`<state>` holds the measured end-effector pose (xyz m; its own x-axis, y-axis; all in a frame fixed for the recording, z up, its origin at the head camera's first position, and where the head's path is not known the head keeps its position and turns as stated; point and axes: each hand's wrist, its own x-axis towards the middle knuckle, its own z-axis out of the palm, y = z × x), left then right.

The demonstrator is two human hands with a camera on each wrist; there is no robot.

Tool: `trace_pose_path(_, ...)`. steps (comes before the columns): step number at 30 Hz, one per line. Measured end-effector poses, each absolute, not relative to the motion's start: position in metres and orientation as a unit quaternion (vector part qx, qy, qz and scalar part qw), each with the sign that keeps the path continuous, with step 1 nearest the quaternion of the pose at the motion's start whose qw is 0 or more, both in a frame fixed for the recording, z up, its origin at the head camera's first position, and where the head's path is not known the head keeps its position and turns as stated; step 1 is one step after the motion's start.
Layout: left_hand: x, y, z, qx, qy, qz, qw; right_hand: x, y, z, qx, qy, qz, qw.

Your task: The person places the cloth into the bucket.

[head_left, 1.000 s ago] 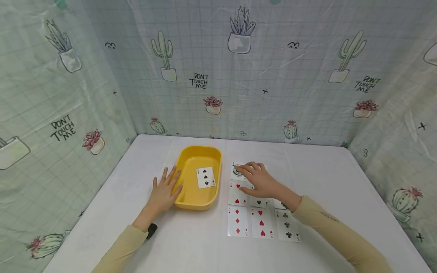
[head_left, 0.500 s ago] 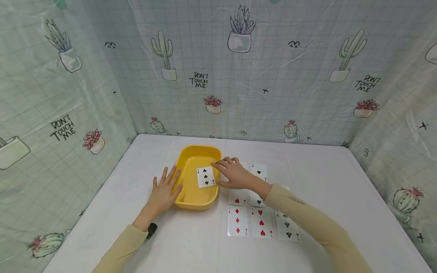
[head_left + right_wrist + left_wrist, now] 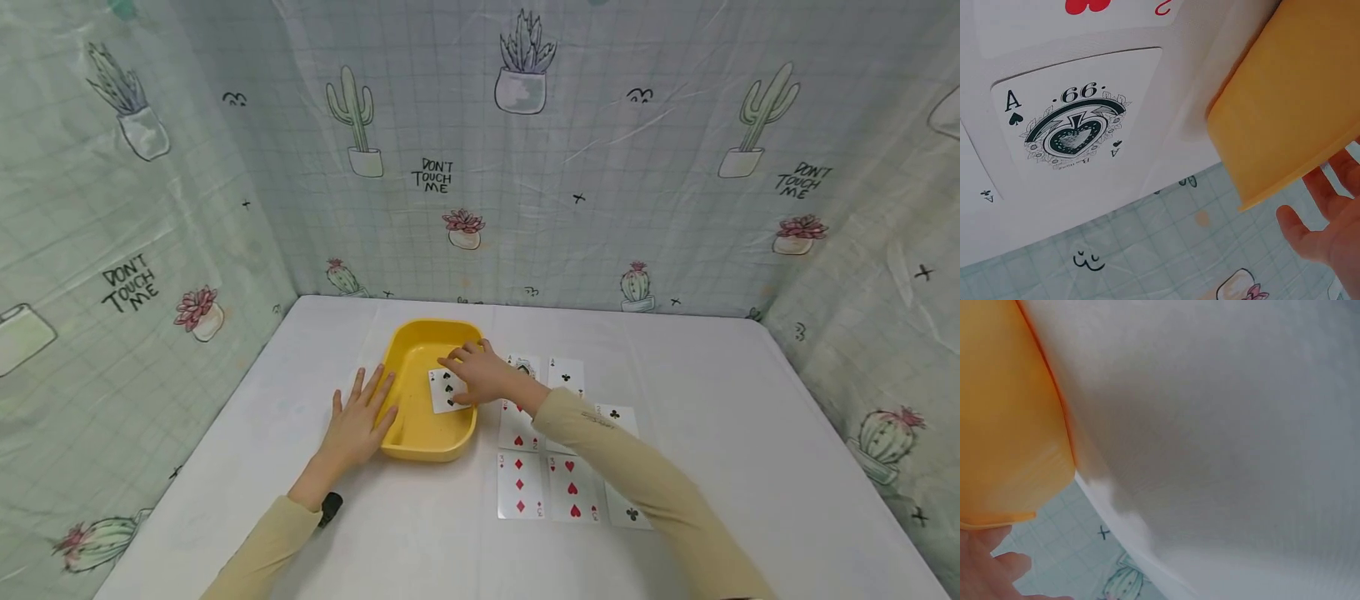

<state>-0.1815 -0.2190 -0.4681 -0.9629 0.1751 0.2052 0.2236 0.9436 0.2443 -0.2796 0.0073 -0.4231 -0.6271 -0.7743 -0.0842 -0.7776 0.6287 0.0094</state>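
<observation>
My left hand (image 3: 354,429) rests spread, fingers straight, on the left rim of a yellow plastic tray (image 3: 427,444). A three of spades playing card (image 3: 441,390) lies face up inside the tray. Over the tray's right rim reaches my right hand (image 3: 486,375), its thumb and fingers above the right part of that card. Whether the fingertips touch the card cannot be made out. In the right wrist view, the tray's outer wall (image 3: 1291,106) hides some of the fingers. An ace of spades (image 3: 1075,119) lies beside the tray there.
Right of the tray, several cards lie face up in rows: ace of clubs (image 3: 566,373), two of hearts (image 3: 519,433), three of diamonds (image 3: 520,487), three of hearts (image 3: 573,492). The right sleeve (image 3: 630,458) covers others. A patterned cloth (image 3: 585,150) hangs behind the white table (image 3: 675,350).
My right hand has moved left from above the face-up cards, across the tray's rim, to the three of spades. My left hand has stayed on the tray's rim.
</observation>
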Motion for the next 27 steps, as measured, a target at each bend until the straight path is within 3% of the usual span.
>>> trace_pose_path(12,-0.180,-0.221,-0.467,-0.099,-0.984,-0.128,0.076,-0.286,-0.018,-0.432,-0.385,0.910,0.090,0.127)
trace_pose_path(27,-0.181,-0.220,-0.466,-0.101,-0.982,-0.135,0.081,-0.292,-0.027,-0.433,-0.357,0.914,0.123,0.150)
